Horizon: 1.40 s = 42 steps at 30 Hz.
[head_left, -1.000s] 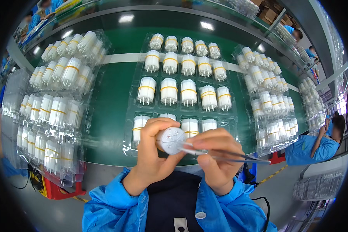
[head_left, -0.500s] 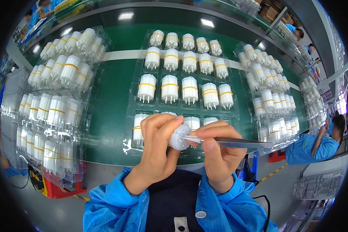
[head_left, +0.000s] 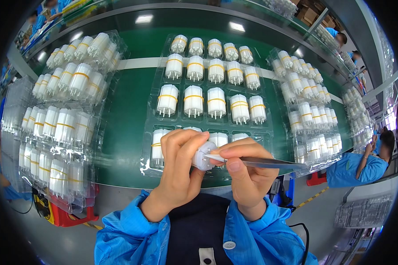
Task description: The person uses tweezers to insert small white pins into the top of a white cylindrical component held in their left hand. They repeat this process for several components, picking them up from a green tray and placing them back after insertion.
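My left hand (head_left: 176, 170) is closed round a white plastic piece (head_left: 201, 160), turning its rounded end face to the right. In my right hand (head_left: 250, 176) a pair of metal tweezers (head_left: 272, 163) is pinched between thumb and fingers. Their pale tips meet the end face of the white piece; whether they grip anything there is too small to tell. Both hands are above the near edge of a clear plastic tray (head_left: 151, 120). In it stand rows of white cylindrical plug housings (head_left: 193, 100) with metal pins and yellow bands; my hands partly hide the nearest row.
Stacked clear trays of similar white housings (head_left: 65, 128) stand at the left, and more housings (head_left: 306, 113) at the right. A green tabletop (head_left: 126, 123) lies beneath. Beyond the right end sits a person in a blue jacket (head_left: 353, 170). A red stool (head_left: 75, 217) is below the left edge.
My right hand and the tweezers have shifted slightly left, and the tweezers' rear end has swung a little. My left hand keeps its place with the white piece.
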Each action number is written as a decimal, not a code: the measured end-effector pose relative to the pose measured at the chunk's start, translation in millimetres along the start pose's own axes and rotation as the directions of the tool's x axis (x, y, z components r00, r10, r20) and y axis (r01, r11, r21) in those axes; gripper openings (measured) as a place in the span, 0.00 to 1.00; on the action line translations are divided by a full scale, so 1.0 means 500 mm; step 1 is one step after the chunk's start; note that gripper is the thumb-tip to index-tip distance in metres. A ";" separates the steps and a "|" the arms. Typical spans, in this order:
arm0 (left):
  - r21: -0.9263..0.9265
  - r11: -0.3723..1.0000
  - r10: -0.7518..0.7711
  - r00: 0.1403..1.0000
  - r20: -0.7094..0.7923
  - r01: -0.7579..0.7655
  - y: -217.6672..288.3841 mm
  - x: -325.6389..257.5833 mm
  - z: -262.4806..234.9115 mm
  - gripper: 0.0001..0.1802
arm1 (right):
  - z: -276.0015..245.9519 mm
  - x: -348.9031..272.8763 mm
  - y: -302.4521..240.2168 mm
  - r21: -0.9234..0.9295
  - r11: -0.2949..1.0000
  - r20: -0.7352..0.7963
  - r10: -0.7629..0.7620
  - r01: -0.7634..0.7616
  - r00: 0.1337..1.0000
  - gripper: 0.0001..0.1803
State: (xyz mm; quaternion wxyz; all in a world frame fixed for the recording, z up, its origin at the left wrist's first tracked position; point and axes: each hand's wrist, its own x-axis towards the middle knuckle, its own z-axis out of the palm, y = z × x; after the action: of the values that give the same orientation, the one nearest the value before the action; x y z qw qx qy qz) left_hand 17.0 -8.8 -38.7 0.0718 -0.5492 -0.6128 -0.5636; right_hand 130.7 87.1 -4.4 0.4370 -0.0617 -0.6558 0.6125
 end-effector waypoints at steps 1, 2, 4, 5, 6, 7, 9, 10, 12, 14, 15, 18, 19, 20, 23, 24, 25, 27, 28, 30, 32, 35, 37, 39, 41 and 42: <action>0.013 1.000 0.011 1.000 0.006 -0.011 -0.001 0.001 -0.001 0.36 | -0.001 0.000 0.000 0.003 1.000 0.001 -0.009 0.009 1.000 0.07; 0.025 0.999 0.022 1.000 0.013 -0.022 -0.003 0.002 -0.002 0.34 | -0.003 0.001 0.001 0.006 1.000 0.002 -0.018 0.018 1.000 0.07; 0.037 0.999 0.032 0.999 0.019 -0.033 -0.004 0.003 -0.003 0.32 | -0.004 0.001 0.003 0.021 1.000 -0.005 -0.020 0.020 1.000 0.07; 0.037 0.999 0.033 0.999 0.019 -0.033 -0.004 0.003 -0.003 0.32 | -0.003 -0.001 0.003 0.032 0.999 -0.013 -0.015 0.015 1.000 0.07; 0.037 0.999 0.033 0.999 0.018 -0.034 -0.004 0.003 -0.003 0.32 | -0.002 -0.002 0.004 0.043 0.999 -0.021 -0.009 0.010 1.000 0.07; 0.035 0.999 0.033 0.999 0.017 -0.034 -0.003 0.003 -0.003 0.32 | -0.002 -0.003 0.004 0.039 0.999 -0.018 -0.011 0.012 1.000 0.07; 0.033 0.999 0.029 0.999 0.016 -0.030 -0.001 0.005 -0.003 0.31 | -0.004 -0.001 0.006 0.034 0.999 -0.013 -0.011 0.012 1.000 0.07; 0.017 1.000 0.016 1.000 0.019 -0.016 0.000 0.004 -0.003 0.34 | -0.005 0.000 0.007 0.035 0.999 -0.004 -0.013 0.013 1.000 0.07; -0.013 1.000 -0.010 1.000 0.027 0.010 0.002 0.001 -0.003 0.38 | -0.007 0.002 0.008 0.039 0.999 0.012 -0.015 0.015 1.000 0.07; -0.018 1.000 -0.015 0.999 0.032 0.016 0.003 0.001 -0.004 0.38 | -0.009 0.004 0.005 0.016 1.000 0.021 -0.017 0.017 1.000 0.06; -0.021 1.000 -0.018 0.999 0.035 0.019 0.003 0.001 -0.005 0.38 | -0.009 0.005 0.003 0.005 1.000 0.026 -0.018 0.018 1.000 0.06; -0.042 0.999 -0.024 0.999 0.036 0.025 0.001 0.002 -0.002 0.38 | -0.010 0.007 0.004 -0.039 0.999 0.026 -0.016 0.017 1.000 0.06; -0.025 0.999 -0.020 0.999 0.048 0.021 0.000 0.002 -0.003 0.36 | -0.011 0.009 0.004 -0.069 0.997 0.035 -0.030 0.032 0.999 0.06; -0.010 1.000 -0.015 0.998 0.062 0.016 -0.002 0.003 -0.005 0.34 | -0.012 0.012 0.003 -0.101 0.994 0.043 -0.044 0.048 0.998 0.06; -0.009 1.000 -0.021 0.998 0.066 0.022 0.000 0.003 -0.002 0.35 | -0.013 0.021 -0.010 -0.252 0.962 0.099 -0.080 0.103 0.992 0.07; -0.014 1.000 -0.027 0.998 0.060 0.028 0.001 0.002 -0.002 0.37 | -0.012 0.025 -0.017 -0.309 0.943 0.125 -0.089 0.124 0.988 0.07; -0.005 1.000 -0.020 0.998 0.062 0.021 0.000 0.002 -0.002 0.37 | -0.010 0.030 -0.024 -0.341 0.928 0.154 -0.101 0.148 0.983 0.07; 0.010 1.000 -0.004 0.998 0.068 0.003 -0.002 0.003 -0.004 0.38 | -0.007 0.039 -0.034 -0.402 0.894 0.211 -0.120 0.198 0.970 0.07; -0.027 0.999 -0.025 0.996 0.083 0.027 -0.003 0.002 -0.005 0.38 | -0.012 0.045 -0.033 -0.385 0.900 0.241 -0.115 0.204 0.964 0.07; -0.099 0.993 -0.059 0.992 0.116 0.071 -0.005 0.001 -0.010 0.38 | -0.025 0.055 -0.032 -0.352 0.910 0.299 -0.110 0.217 0.948 0.08; -0.146 0.984 -0.080 0.984 0.158 0.103 -0.004 -0.004 -0.014 0.38 | -0.036 0.047 -0.027 -0.248 0.955 0.230 -0.106 0.164 0.967 0.08; -0.228 0.964 -0.099 0.981 0.168 0.136 -0.009 -0.002 -0.015 0.38 | -0.046 0.046 -0.023 -0.208 0.965 0.199 -0.116 0.158 0.973 0.09; -0.249 0.959 -0.096 0.980 0.172 0.138 -0.011 -0.003 -0.018 0.37 | -0.048 0.046 -0.020 -0.216 0.962 0.211 -0.124 0.170 0.970 0.10; -0.241 0.964 -0.072 0.980 0.185 0.116 -0.012 -0.002 -0.019 0.37 | -0.049 0.047 -0.019 -0.227 0.957 0.233 -0.128 0.182 0.964 0.10; -0.256 0.958 -0.075 0.977 0.199 0.126 -0.013 -0.003 -0.019 0.37 | -0.047 0.049 -0.019 -0.224 0.957 0.231 -0.130 0.183 0.964 0.11; -0.263 0.956 -0.077 0.976 0.206 0.131 -0.013 -0.003 -0.020 0.37 | -0.046 0.049 -0.018 -0.222 0.958 0.229 -0.132 0.184 0.964 0.11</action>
State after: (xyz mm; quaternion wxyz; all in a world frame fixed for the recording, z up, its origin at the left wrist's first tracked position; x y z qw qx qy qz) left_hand 7.5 -15.7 -40.2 -0.0950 -0.5730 -0.5607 -0.5902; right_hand 134.7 117.3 12.5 0.4014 0.0040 -0.7710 0.4943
